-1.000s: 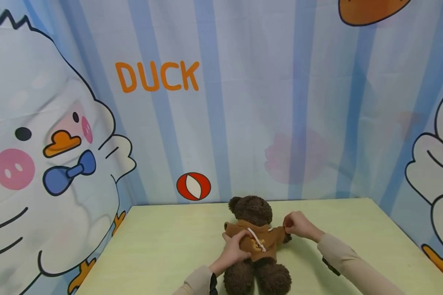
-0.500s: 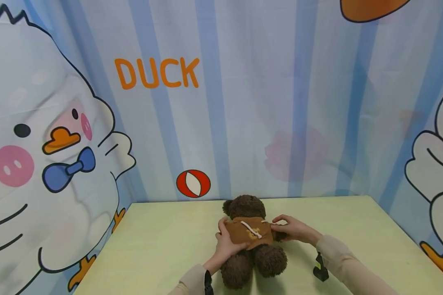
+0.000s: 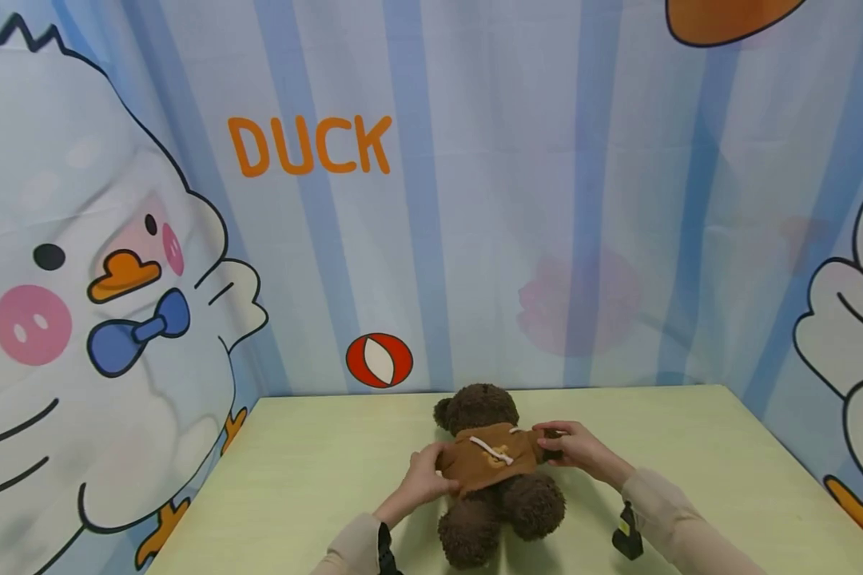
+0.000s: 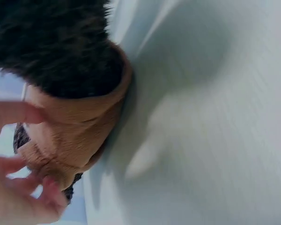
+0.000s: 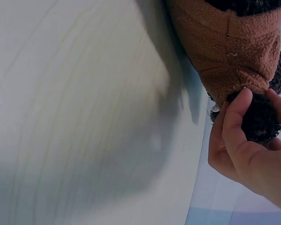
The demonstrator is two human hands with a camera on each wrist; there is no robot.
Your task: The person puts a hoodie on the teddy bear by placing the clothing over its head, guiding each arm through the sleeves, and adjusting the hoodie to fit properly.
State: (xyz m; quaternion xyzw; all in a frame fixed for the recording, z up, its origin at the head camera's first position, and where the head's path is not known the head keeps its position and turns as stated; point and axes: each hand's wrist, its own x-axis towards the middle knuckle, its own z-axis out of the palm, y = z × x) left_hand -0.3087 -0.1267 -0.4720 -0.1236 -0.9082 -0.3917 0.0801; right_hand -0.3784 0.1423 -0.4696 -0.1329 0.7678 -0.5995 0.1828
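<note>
A dark brown plush teddy bear (image 3: 480, 409) lies on its back on the table, head toward the curtain. It wears a brown hoodie (image 3: 475, 465) with a white drawstring and a small bear print. At the bear's left side in the head view, my left hand (image 3: 423, 477) grips the hoodie; in the left wrist view its fingers curl round the sleeve (image 4: 58, 171) while the thumb presses near the hem. On the other side my right hand (image 3: 581, 449) holds the bear's dark furry paw (image 5: 261, 119), which pokes out of the sleeve cuff, between thumb and fingers.
The pale yellow-green table (image 3: 331, 463) ends at a blue striped curtain (image 3: 489, 200) with duck prints. A black strap (image 3: 627, 533) hangs from the right wrist.
My left hand has moved from the hoodie's belly out to the sleeve at left. The right hand has come inward from the outstretched sleeve to the paw. The bear has shifted slightly left.
</note>
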